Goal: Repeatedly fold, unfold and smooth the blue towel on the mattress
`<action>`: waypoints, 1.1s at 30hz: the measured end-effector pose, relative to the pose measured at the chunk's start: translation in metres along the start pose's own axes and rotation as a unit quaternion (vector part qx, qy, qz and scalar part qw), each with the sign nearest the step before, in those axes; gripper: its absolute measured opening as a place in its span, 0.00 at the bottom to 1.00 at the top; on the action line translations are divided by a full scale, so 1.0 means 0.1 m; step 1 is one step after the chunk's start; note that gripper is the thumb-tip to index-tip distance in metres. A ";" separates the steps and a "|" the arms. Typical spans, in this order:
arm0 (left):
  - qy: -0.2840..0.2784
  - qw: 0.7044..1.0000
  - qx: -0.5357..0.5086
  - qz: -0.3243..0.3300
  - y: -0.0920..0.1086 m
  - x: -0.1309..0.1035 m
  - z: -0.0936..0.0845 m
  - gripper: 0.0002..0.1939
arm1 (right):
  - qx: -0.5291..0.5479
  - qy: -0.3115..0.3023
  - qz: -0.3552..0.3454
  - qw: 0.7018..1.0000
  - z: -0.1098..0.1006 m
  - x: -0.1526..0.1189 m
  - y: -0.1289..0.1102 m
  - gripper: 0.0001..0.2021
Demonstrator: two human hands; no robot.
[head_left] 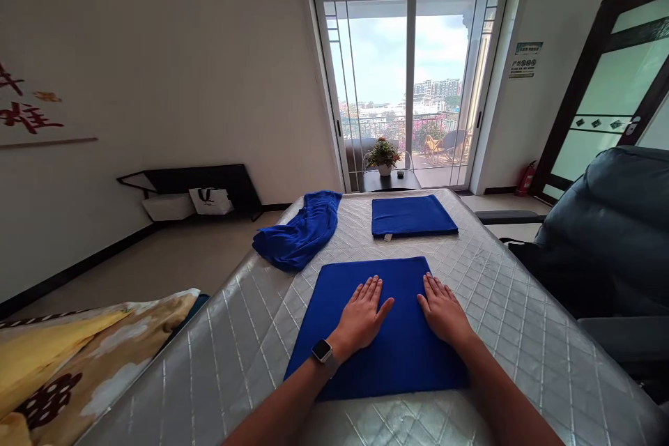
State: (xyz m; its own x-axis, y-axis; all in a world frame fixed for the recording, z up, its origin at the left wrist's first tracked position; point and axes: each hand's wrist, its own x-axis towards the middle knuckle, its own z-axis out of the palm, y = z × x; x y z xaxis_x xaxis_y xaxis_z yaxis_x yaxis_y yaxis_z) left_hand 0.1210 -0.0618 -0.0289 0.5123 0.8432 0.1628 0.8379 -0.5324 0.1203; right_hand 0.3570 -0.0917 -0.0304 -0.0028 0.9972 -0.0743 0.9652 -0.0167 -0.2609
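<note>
A folded blue cloth [400, 362] lies flat on the silver quilted mattress [235, 362] in front of me. My left hand [362, 313] rests on its middle, fingers stretched forward and thumb out. On the cloth's right side, my right hand [442, 310] presses flat, palm down. Farther back sits a second folded blue cloth [412, 214], with a small white tag at its near edge. To its left, a crumpled blue cloth [306, 230] hangs partly over the mattress edge. Neither hand grips anything.
A dark armchair [627, 216] stands close on the right. Patterned bedding [104, 355] lies at lower left. Beyond the mattress, a small table [373, 182] bears a potted plant [384, 157] before the sliding glass door [410, 83]. White bags [209, 202] sit by the left wall.
</note>
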 end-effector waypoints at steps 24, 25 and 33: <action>0.035 0.996 0.005 -0.079 -1.14 -0.69 0.07 0.37 | 0.010 0.016 0.004 1.000 0.04 0.00 -0.01 0.35; 0.032 0.996 0.006 -0.080 -1.17 -0.68 0.09 0.36 | 0.014 0.014 0.005 1.000 0.02 -0.01 -0.02 0.35; 0.018 0.996 0.012 -0.083 -1.30 -0.62 0.17 0.38 | 0.017 0.012 0.001 1.000 -0.14 -0.10 -0.12 0.35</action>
State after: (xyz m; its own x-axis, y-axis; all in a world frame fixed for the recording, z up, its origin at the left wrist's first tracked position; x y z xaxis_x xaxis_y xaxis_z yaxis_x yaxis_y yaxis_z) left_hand -0.0163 -0.0437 -0.0713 0.3598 0.9158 0.1783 0.9148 -0.3838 0.1258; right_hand 0.3486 -0.1005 -0.0131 0.0060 0.9987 -0.0516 0.9555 -0.0210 -0.2941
